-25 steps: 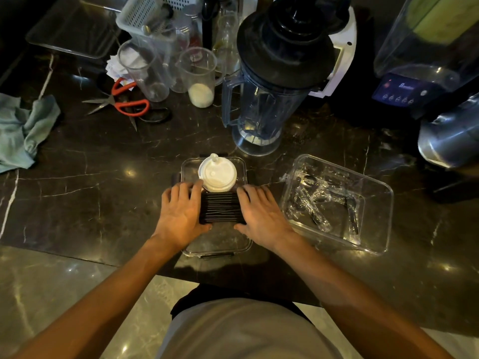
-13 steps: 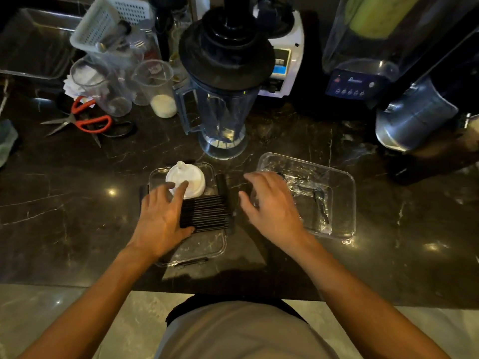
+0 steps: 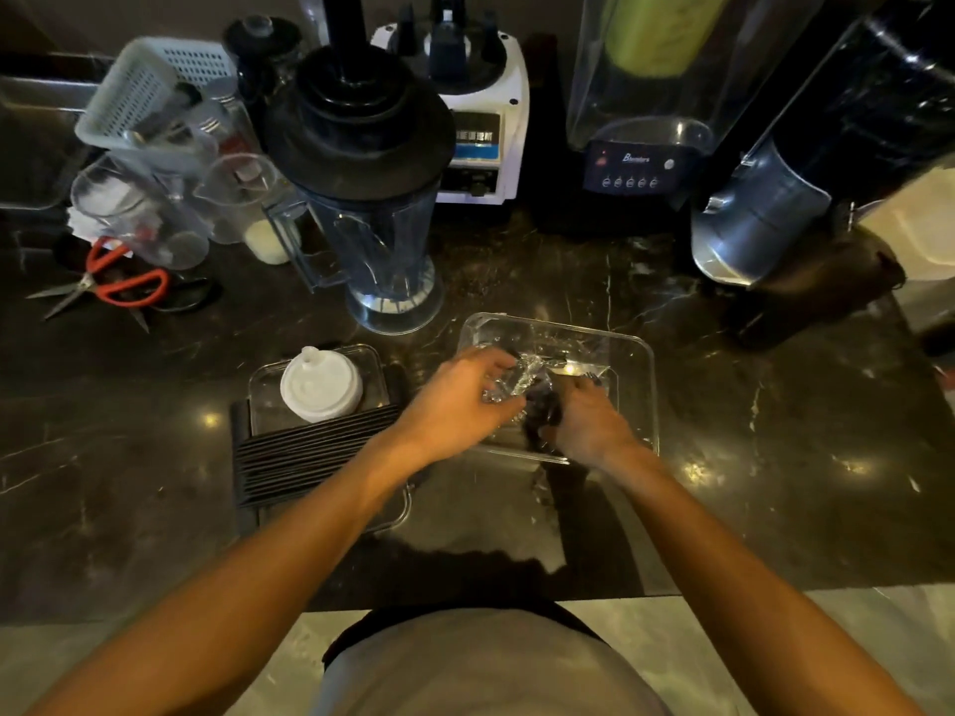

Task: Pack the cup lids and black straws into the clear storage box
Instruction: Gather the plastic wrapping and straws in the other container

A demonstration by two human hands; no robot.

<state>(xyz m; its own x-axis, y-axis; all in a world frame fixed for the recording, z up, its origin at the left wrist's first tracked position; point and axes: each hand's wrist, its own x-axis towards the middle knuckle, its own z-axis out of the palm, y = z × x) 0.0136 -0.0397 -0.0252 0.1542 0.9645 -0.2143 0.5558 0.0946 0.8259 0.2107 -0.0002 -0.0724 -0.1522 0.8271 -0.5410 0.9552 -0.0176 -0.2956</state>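
Note:
A small clear storage box (image 3: 258, 385) sits on the dark marble counter. A stack of white cup lids (image 3: 320, 385) stands in its far end. A row of black straws (image 3: 310, 457) lies across it, their ends overhanging the left rim. To its right is a larger clear tray (image 3: 641, 364) holding crumpled clear plastic wrap (image 3: 532, 390) with something dark inside. My left hand (image 3: 455, 405) and my right hand (image 3: 589, 426) are both inside this tray, fingers closed on the wrap. What the dark thing is stays hidden by the fingers.
A blender jug (image 3: 372, 224) stands just behind the box. Red-handled scissors (image 3: 124, 281), measuring cups (image 3: 237, 198) and a white basket (image 3: 150, 90) crowd the back left. Blender bases (image 3: 480, 121) and a metal pitcher (image 3: 759, 219) line the back right. The counter edge (image 3: 723, 594) is near my body.
Both hands left the straws on the storage box and moved right into the larger tray, where they closed on the crumpled wrap. The camera view shifted right.

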